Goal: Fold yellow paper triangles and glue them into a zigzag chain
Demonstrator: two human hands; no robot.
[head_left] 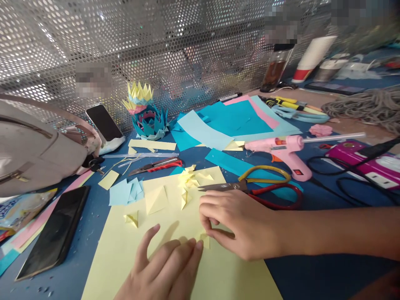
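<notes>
My left hand [162, 268] lies on a large yellow paper sheet [125, 250], fingers stretched out and fingertips pressing a small folded yellow paper piece [204, 241]. My right hand [237, 227] comes in from the right, thumb and curled fingers pinching the same piece. Several folded yellow pieces [189, 179] lie just beyond the hands, and one more [131, 218] sits to the left. Scissors with red and yellow handles [259, 189] rest right behind my right hand.
A pink glue gun [286, 150], a paper lotus model [146, 114], a red utility knife [156, 165], blue and pink paper sheets [231, 121], light blue squares [125, 191], two phones [56, 231], a bag [34, 150] and a perforated metal screen [156, 41] surround the work.
</notes>
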